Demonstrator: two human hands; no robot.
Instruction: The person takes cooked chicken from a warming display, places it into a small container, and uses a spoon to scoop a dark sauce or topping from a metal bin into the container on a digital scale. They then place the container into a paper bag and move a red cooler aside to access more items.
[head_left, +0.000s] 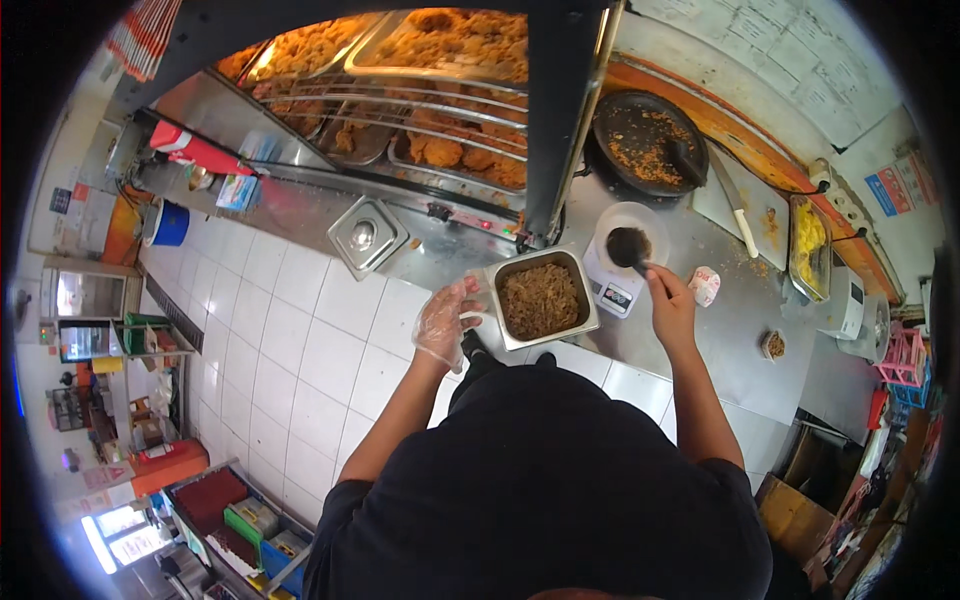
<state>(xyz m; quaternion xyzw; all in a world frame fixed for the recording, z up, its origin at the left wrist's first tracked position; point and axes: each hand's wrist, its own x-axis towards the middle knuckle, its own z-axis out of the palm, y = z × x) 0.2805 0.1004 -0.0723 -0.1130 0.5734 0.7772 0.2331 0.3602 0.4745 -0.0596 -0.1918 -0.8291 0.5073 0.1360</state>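
Observation:
My right hand (673, 304) grips the handle of a black ladle (624, 247). The ladle's head is over a translucent plastic bowl (656, 225), which stands on a white digital kitchen scale (606, 289). What lies under the ladle in the bowl is mostly hidden. A clear plastic glove covers my left hand (448, 319), whose fingers are spread beside a square steel food pan (592, 319). Brown shredded food (540, 300) fills much of that pan, which juts over the counter's front edge. Whether the gloved fingers touch the pan I cannot tell.
Behind the pan is a heated display cabinet (545, 135) with fried food. A steel lid (365, 232) lies leftward. To the right are a stone mortar (649, 142), a knife (731, 195) on a white cutting board (757, 217), a crumpled wrapper (705, 286) and a tray (814, 247) of yellow food.

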